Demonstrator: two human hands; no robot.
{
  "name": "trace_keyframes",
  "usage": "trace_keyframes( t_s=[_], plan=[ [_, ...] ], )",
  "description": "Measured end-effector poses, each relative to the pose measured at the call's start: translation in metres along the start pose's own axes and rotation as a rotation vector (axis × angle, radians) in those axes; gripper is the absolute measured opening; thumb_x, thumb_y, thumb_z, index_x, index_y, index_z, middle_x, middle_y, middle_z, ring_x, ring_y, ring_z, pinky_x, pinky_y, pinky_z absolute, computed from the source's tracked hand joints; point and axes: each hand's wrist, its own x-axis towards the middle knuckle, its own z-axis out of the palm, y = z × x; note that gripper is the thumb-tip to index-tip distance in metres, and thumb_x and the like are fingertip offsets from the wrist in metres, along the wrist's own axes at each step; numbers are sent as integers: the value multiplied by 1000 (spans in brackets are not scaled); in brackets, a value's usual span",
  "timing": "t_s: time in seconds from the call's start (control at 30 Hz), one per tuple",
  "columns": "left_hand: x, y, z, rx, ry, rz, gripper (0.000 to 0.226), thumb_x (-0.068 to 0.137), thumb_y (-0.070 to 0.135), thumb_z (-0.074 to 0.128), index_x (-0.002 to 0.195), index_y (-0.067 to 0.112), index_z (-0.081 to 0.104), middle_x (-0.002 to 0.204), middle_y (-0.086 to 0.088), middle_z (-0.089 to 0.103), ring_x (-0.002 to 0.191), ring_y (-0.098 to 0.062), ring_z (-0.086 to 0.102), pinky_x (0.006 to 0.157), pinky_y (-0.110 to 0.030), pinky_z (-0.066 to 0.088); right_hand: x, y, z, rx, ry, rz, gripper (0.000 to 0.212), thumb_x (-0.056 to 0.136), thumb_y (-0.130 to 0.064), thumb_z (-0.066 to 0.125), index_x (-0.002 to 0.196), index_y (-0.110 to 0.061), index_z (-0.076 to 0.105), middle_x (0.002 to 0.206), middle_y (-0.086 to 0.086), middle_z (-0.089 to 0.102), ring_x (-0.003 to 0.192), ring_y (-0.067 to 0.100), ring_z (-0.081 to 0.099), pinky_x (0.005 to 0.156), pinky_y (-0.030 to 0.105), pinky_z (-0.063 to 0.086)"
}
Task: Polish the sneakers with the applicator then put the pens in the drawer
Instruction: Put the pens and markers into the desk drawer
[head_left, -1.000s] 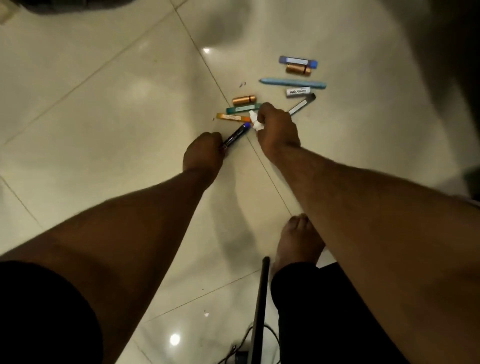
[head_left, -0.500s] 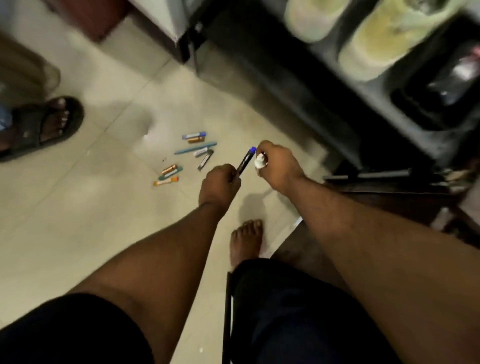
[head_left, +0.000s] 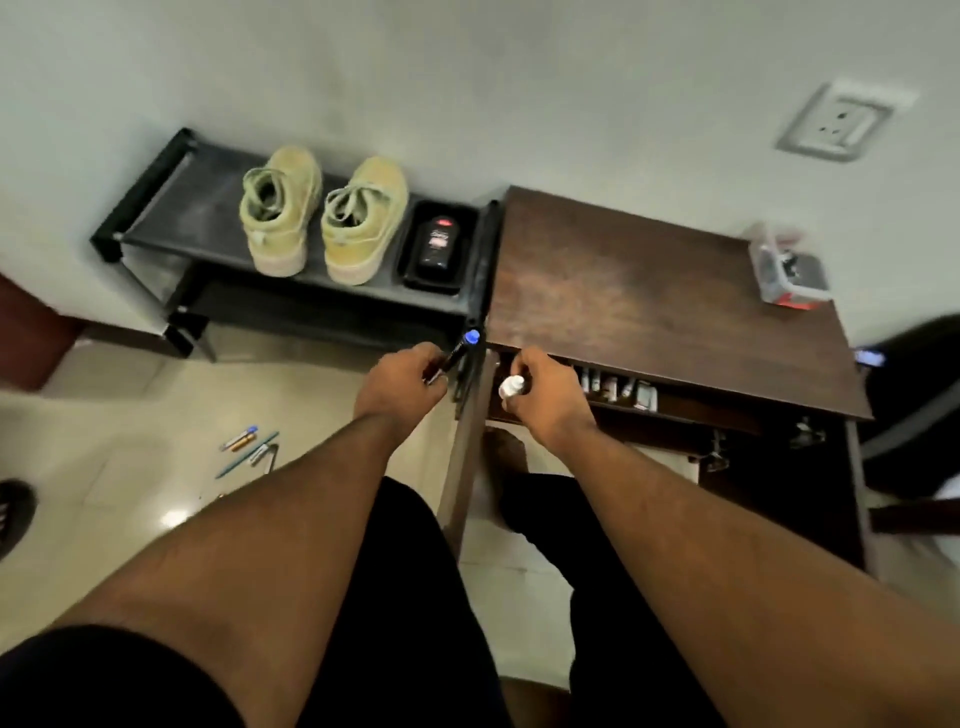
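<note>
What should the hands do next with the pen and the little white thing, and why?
Probably lower both into the open drawer and let go. The left hand grips a blue-capped pen and the right hand holds a small white item, both right at the drawer's edge. More pens wait on the floor.

Open drawer (head_left: 675, 402) under overhanging tabletop (head_left: 649, 291)

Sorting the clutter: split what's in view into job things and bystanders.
Job: sneakers, polish bottle, pen in left hand, white item in right hand, floor pens, drawer.
Bystanders: socket, plastic box, rack.
</note>
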Motion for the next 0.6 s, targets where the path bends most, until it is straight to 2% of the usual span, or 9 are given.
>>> trace_keyframes(
  t_s=[0.1, 0.17, 0.23, 0.3, 0.4, 0.5, 0.6],
  plan=[
    [-8, 50, 19, 153, -134, 186, 26, 86, 24, 63, 112, 24, 64, 102, -2, 68, 94, -25, 63, 71, -29, 45, -19, 48, -50, -14, 1, 39, 13, 79, -10, 67, 87, -14, 58, 78, 5, 65, 73, 22, 59, 62, 31, 45],
    [-10, 81, 47, 236, -225, 289, 26, 89, 26, 60, 115, 23, 62, 105, -3, 66, 96, -25, 62, 74, -30, 46, -25, 89, -81, -61, -47, 105, 20, 75, -9, 72, 93, -11, 64, 88, 8, 68, 81, 24, 62, 67, 31, 47],
    [-11, 102, 87, 280, -301, 368, 23, 91, 27, 56, 112, 20, 62, 105, -4, 65, 97, -26, 62, 77, -33, 47, -30, 133, -100, -62, -75, 218, 28, 72, -7, 77, 97, -11, 66, 94, 7, 67, 87, 22, 62, 72, 30, 48],
    [-8, 119, 135, 295, -389, 389, 19, 91, 26, 54, 105, 17, 62, 102, -6, 65, 96, -27, 61, 76, -34, 47, -31, 184, -108, -7, -46, 312, 27, 71, -7, 78, 94, -12, 66, 93, 5, 68, 88, 22, 63, 75, 31, 49],
    [-2, 133, 212, 209, -495, 222, 16, 84, 22, 62, 96, 13, 68, 93, -9, 68, 88, -29, 64, 76, -37, 53, -31, 249, -99, 42, 31, 413, 22, 70, -8, 79, 87, -10, 65, 88, 6, 69, 85, 23, 63, 74, 32, 48],
    [13, 147, 284, 31, -494, -10, 11, 78, 19, 71, 86, 12, 71, 85, -9, 72, 83, -27, 68, 78, -38, 56, -22, 304, -83, 100, 139, 482, 22, 70, -9, 78, 88, -10, 66, 87, 5, 68, 82, 22, 62, 68, 26, 42],
    [36, 165, 343, -24, -499, -97, 13, 80, 17, 73, 90, 9, 73, 88, -10, 73, 85, -24, 68, 81, -32, 55, -5, 343, -73, 189, 241, 520, 21, 75, -7, 76, 94, -7, 67, 89, 5, 66, 80, 18, 59, 67, 22, 40]
  ],
)
